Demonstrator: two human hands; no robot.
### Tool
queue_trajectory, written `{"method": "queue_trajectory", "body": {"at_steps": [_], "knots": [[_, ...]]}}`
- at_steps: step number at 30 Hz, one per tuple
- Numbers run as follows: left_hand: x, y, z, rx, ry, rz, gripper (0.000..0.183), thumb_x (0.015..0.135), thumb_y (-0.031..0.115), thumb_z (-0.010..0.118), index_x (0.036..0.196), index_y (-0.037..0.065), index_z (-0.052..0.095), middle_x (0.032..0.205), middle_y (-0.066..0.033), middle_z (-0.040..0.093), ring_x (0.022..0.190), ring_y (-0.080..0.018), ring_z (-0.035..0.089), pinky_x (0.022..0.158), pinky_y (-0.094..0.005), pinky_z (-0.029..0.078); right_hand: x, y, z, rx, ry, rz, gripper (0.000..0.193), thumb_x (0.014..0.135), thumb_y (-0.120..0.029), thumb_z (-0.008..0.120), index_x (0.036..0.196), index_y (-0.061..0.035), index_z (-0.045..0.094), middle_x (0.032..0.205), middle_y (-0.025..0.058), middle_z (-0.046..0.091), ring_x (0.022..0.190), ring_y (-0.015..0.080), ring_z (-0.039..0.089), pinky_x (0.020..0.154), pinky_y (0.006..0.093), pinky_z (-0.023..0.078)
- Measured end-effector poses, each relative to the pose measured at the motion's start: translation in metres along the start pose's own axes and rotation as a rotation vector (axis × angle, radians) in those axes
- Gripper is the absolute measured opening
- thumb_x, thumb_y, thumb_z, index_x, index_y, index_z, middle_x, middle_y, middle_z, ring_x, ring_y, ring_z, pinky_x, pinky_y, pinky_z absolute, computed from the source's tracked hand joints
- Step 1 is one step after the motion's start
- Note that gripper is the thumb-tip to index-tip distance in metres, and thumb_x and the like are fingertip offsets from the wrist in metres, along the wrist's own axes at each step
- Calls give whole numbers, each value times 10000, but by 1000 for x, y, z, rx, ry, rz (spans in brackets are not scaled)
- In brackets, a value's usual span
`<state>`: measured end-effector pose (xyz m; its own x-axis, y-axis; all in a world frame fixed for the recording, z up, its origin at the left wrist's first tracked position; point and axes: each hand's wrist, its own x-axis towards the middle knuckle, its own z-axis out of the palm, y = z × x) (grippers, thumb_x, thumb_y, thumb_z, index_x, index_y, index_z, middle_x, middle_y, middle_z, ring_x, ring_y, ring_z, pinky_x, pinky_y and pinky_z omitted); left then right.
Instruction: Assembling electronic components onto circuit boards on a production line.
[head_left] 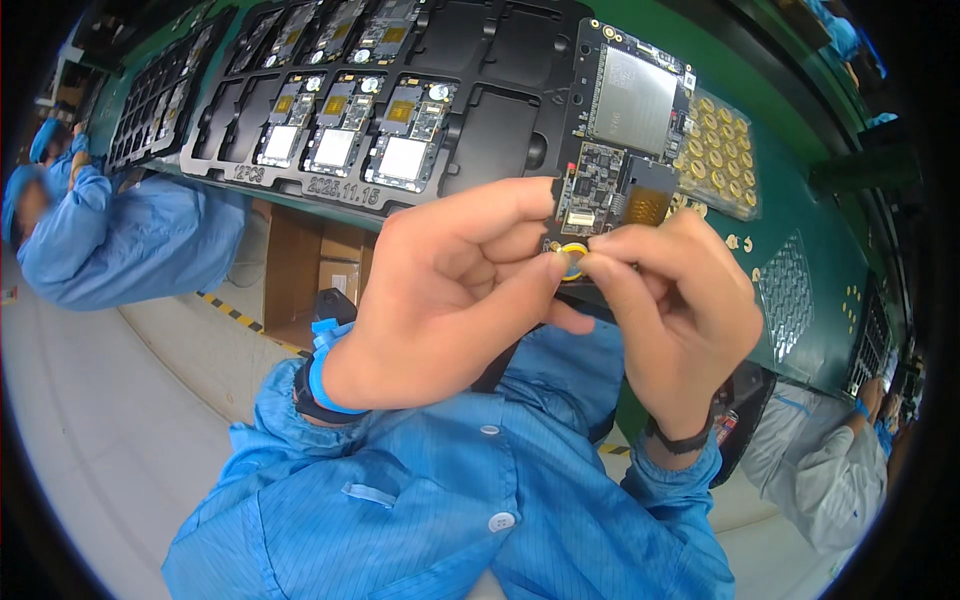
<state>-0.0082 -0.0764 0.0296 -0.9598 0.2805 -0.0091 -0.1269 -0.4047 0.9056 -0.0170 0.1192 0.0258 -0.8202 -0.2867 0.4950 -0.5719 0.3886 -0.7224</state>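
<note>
My left hand (440,290) is closed on the lower left edge of a black circuit board (605,190), which is held up with a large silver shield on its upper part. At the board's lower end sits a small round disc with a yellow rim (573,262). My left thumb tip touches the disc's left side. Thumb and index finger of my right hand (690,300) are pinched together at its right side. Whether the disc is fastened to the board cannot be seen. My fingertips hide part of the board's lower edge.
Behind my hands lies a black moulded tray (490,140) with several smaller circuit boards in its pockets. A clear tray of round gold parts (720,155) rests at right, near an empty clear blister sheet (788,290). A person in blue (120,235) sits far left.
</note>
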Motion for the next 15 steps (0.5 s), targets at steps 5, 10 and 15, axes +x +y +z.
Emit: {"method": "queue_trajectory", "body": {"at_steps": [5,10,15], "knots": [[5,-8,-5,-67,-14,-59,450,1010,-106,570,1455,-111,507,1285,-216,701,1150,-268,720,823,-356,696,-10,11,4,196,154,154,249,820,94,821,1053,17,777,780,30,591,662,85,512,573,242,387],[7,-7,-5,-107,-22,-111,456,990,-108,601,1438,-107,520,1272,-205,712,1133,-253,730,820,-341,695,-8,9,2,147,145,89,258,828,88,823,1070,9,780,783,31,588,656,84,510,567,245,385],[6,-7,-2,-116,26,-130,476,963,-112,633,1427,-111,528,1227,-209,732,1086,-240,748,756,-309,694,-6,0,-3,16,79,46,255,804,96,819,1041,9,786,757,63,604,637,129,539,548,270,398]]}}
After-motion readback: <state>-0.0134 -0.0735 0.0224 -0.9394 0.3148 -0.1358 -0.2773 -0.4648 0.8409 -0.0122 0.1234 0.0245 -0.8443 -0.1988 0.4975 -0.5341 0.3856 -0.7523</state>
